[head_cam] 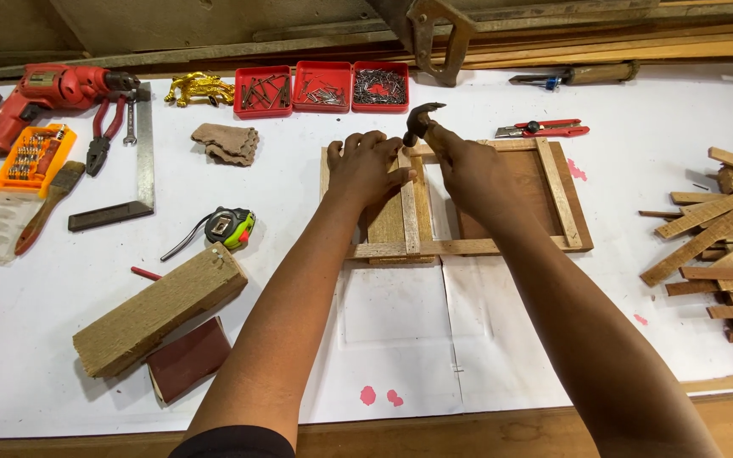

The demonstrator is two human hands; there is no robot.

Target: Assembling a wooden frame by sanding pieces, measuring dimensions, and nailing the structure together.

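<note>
While left hand (369, 167) steadies frame (563, 203), right hand (471, 172) grips hammer (420, 121).

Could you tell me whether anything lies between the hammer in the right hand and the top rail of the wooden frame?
Nothing visible does. The right hand holds the hammer just above the wooden frame, while the left hand presses flat on a slat beside it, fingers close but not under the hammer head.

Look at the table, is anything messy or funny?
Yes. The thin wooden strips at the table's right edge lie in a jumbled heap, crossing every way. Small pink blotches stain the white table cover near the front, like spilled paint.
</note>
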